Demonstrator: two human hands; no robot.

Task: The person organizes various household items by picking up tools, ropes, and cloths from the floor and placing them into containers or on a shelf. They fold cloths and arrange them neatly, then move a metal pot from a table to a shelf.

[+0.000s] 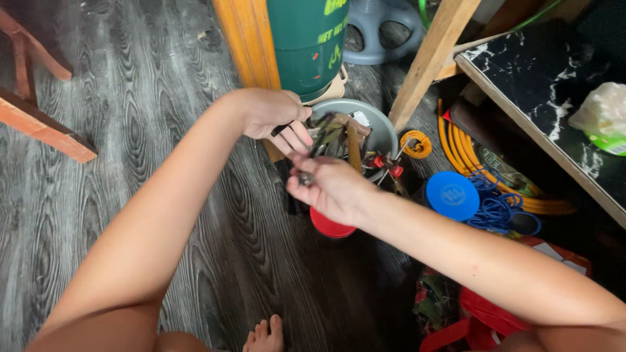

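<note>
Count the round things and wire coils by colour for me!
Blue round lid: 1
Red round lid: 1
Grey bowl: 1
Yellow hose coil: 1
Blue wire bundle: 1
Orange wire coil: 1
Total: 6

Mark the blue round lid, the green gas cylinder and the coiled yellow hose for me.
blue round lid (452, 195), head view, middle of its flat top.
green gas cylinder (306, 45), head view, its side wall.
coiled yellow hose (460, 151), head view, left bend of the coil.

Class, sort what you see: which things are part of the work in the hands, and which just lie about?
In hand:
left hand
right hand
dark metal tool
grey bowl of tools

Lying about:
green cylinder
blue lid
yellow hose
blue cord
</note>
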